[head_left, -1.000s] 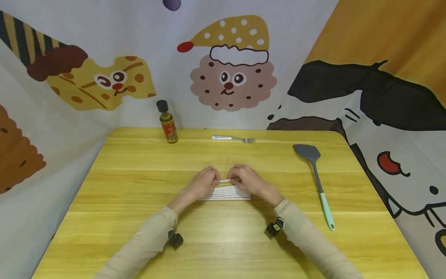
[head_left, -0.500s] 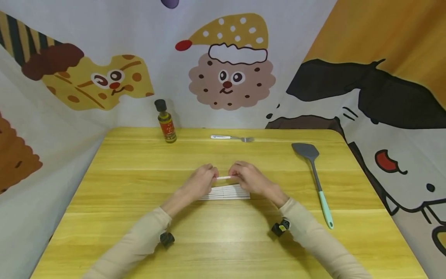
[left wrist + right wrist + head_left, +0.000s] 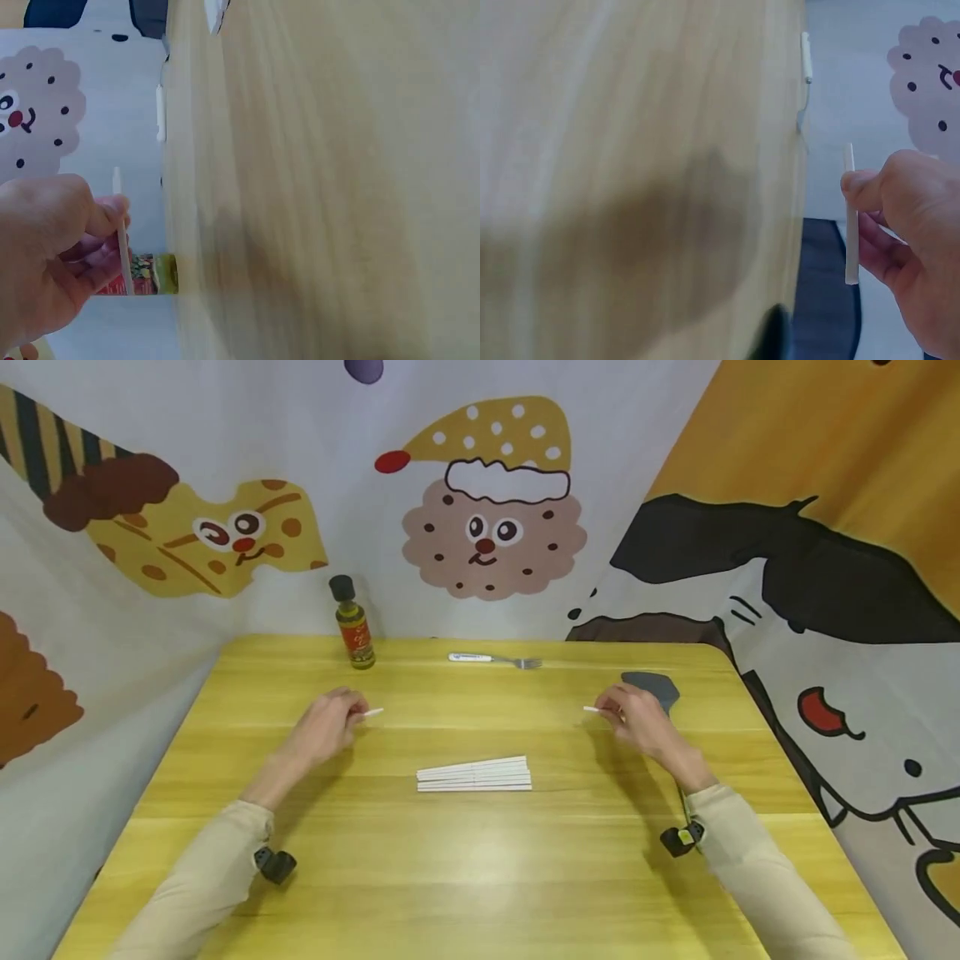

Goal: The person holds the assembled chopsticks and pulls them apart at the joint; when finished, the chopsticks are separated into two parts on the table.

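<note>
My left hand pinches a short, thin white stick between thumb and fingers, raised over the left part of the table. On the other side my right hand pinches a similar short white stick, also held above the tabletop. Between the hands and nearer to me, a row of several longer white sticks lies side by side, slightly fanned, with faint marks across their middle. Part of each short stick is covered by the fingers holding it.
A bottle with a black cap stands at the back left. Near the back edge lies a fork with a white handle. A grey spatula lies at the right, partly hidden under my right arm. A printed cloth hangs behind the table.
Both hands were close together on one white stick above the row. They have moved far apart, left and right, and each now holds a separate short piece.
</note>
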`<state>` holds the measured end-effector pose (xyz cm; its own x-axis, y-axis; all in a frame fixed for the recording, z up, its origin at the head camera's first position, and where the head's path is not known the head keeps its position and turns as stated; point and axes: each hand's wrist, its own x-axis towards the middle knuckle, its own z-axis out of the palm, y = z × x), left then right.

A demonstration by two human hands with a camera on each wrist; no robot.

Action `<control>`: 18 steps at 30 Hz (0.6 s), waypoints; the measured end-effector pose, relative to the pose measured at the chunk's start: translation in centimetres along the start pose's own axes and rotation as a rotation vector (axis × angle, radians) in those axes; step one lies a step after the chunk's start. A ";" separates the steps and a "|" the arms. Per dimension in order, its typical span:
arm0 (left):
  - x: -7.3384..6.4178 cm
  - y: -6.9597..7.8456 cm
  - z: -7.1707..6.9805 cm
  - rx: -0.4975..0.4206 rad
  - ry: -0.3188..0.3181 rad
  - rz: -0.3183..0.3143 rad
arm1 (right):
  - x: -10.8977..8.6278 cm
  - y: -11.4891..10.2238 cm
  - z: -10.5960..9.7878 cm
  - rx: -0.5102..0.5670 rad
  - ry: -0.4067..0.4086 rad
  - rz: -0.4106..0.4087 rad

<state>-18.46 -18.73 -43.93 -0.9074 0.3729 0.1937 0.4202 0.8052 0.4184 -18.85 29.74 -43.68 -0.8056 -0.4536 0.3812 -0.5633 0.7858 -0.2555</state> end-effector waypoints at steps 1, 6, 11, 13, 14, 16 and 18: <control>0.1 -0.3 -0.4 -0.009 -0.001 0.010 | 0.1 0.1 -0.4 0.006 -0.006 0.006; 2.4 0.8 -1.0 -0.017 -0.021 0.008 | 2.1 -0.1 -0.6 0.015 -0.018 -0.018; 5.6 2.1 -1.1 -0.012 -0.043 0.048 | 4.0 -0.1 -0.1 0.029 -0.022 -0.010; 6.6 2.3 -1.1 -0.009 -0.049 0.055 | 4.7 -0.1 0.0 0.031 -0.031 -0.009; 7.0 2.4 -1.1 -0.011 -0.055 0.052 | 5.1 0.0 0.1 0.032 -0.038 -0.009; 7.8 2.5 -1.1 -0.008 -0.071 0.040 | 5.8 0.1 0.3 0.032 -0.055 -0.003; 8.5 2.3 -1.0 0.001 -0.086 0.030 | 6.6 0.1 0.5 0.035 -0.076 0.008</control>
<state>-25.21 -14.10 -40.45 -0.8913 0.4345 0.1294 0.4468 0.7936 0.4129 -24.29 26.66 -41.62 -0.8211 -0.4790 0.3105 -0.5616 0.7751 -0.2895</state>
